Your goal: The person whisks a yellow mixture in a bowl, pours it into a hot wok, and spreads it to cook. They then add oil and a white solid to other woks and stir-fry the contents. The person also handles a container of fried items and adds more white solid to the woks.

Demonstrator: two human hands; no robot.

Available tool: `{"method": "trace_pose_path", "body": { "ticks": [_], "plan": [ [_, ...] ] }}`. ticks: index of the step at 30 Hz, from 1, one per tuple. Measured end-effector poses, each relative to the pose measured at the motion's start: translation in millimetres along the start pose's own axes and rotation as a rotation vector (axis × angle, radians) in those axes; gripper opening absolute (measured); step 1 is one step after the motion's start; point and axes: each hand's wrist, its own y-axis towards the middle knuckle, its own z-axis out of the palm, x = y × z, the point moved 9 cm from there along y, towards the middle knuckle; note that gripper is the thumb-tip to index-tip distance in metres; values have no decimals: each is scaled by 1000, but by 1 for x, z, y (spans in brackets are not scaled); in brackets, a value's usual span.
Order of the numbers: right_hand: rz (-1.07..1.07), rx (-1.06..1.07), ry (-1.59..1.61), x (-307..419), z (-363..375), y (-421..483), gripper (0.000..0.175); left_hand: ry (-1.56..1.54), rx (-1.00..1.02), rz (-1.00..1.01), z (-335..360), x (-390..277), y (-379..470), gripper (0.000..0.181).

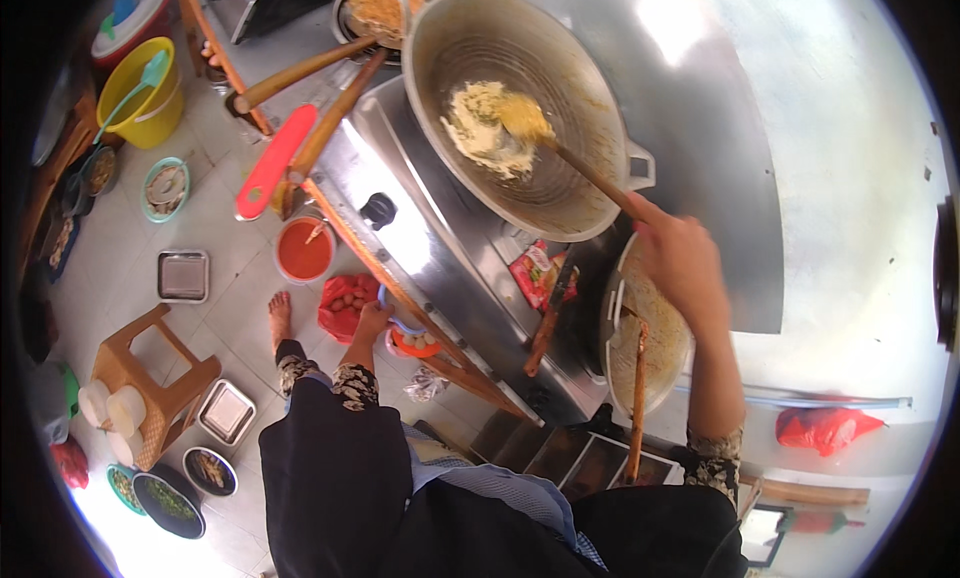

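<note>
My right hand (679, 259) grips the wooden handle of a stirring tool (596, 176), whose head lies in a pale yellow paste (491, 131) on the bottom of a large two-handled metal wok (592, 105). The wok sits on a steel stove (420, 165). Lower down at the left, my left hand (373, 319) is closed on the rim of a light blue plastic container (401, 315) beside the stove's front edge. A red plastic bag of roundish brown items (349, 304) is just left of that hand.
A second wok (652, 338) with a wooden-handled tool stands right of the stove. Wooden handles and a red handle (277, 161) jut over the front edge. On the floor are a bucket of red sauce (305, 248), a yellow bucket (142, 97), a brown plastic stool (150, 383) and metal trays (184, 276).
</note>
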Motion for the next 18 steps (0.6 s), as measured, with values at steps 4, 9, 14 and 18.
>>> {"method": "trace_pose_path", "body": {
  "ticks": [4,9,14,18],
  "plan": [
    [-76,19,303,25,14,10,38,295,160,584,30,-25,14,24],
    [-4,140,238,6,-15,-14,42,3,124,355,35,-18,22,27],
    [29,-51,-11,15,15,6,38,-108,37,-161,18,6,-5,27],
    [-181,-90,446,22,8,3,35,852,197,158,-1,-23,-32,30]
  ]
}}
